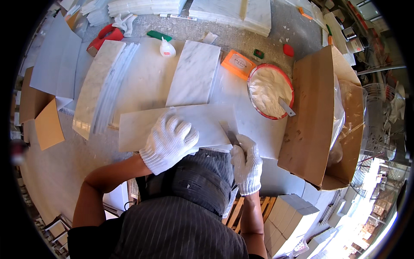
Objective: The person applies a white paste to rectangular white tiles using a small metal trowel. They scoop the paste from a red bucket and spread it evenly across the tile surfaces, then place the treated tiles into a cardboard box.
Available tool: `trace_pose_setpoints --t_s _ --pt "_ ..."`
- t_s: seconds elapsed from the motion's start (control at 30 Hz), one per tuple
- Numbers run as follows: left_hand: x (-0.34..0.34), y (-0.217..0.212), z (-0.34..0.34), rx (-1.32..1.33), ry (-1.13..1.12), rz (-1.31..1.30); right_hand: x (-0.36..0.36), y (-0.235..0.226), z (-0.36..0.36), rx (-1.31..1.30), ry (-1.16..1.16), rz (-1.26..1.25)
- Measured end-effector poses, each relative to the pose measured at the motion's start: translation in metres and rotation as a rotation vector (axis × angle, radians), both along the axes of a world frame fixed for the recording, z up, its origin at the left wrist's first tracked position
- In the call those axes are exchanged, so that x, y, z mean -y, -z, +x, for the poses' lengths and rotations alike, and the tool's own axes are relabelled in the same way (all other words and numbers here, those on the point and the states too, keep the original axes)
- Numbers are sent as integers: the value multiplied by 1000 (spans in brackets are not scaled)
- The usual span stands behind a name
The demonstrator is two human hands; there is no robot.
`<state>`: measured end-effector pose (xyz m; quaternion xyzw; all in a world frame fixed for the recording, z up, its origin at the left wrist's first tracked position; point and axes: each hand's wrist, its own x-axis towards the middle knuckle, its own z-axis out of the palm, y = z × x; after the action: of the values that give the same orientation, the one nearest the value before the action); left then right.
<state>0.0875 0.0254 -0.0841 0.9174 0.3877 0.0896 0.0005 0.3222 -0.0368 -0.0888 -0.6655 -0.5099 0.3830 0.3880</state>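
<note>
A long marble tile [138, 129], white with grey veins, lies crosswise in front of me at the table's near side. My left hand [170, 138], in a white knitted glove, rests on top of it with bent fingers slightly apart. My right hand [246, 164], gloved alike, is closed around a putty knife [228, 131] by the tile's right end. The knife's blade lies over the tile's surface; its handle is mostly hidden in my glove. Beyond, a round red-rimmed tub [252, 96] holds whitish paste, with another putty knife [288, 108] standing in it.
Stacked marble tiles [194, 71] and a row of tiles on edge [101, 82] lie farther back. A white squeeze bottle [167, 48], an orange packet [237, 64] and a red tape dispenser [105, 38] stand nearby. Cardboard boxes flank me, one at right [308, 116], one at left [49, 123].
</note>
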Motion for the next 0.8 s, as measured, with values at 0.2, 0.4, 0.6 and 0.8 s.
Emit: trace_pose_setpoints --t_s 0.2,0.4,0.6,0.8 --pt "-3 18 -1 97 -68 -65 -12 11 -5 314 -102 140" --pt "-11 19 -4 98 -126 -110 -17 13 -11 294 -88 49" --pt "-10 24 -3 100 -132 -60 0 27 -30 199 -118 146" --pt "-13 22 -3 161 -124 -39 -19 30 -13 287 31 157"
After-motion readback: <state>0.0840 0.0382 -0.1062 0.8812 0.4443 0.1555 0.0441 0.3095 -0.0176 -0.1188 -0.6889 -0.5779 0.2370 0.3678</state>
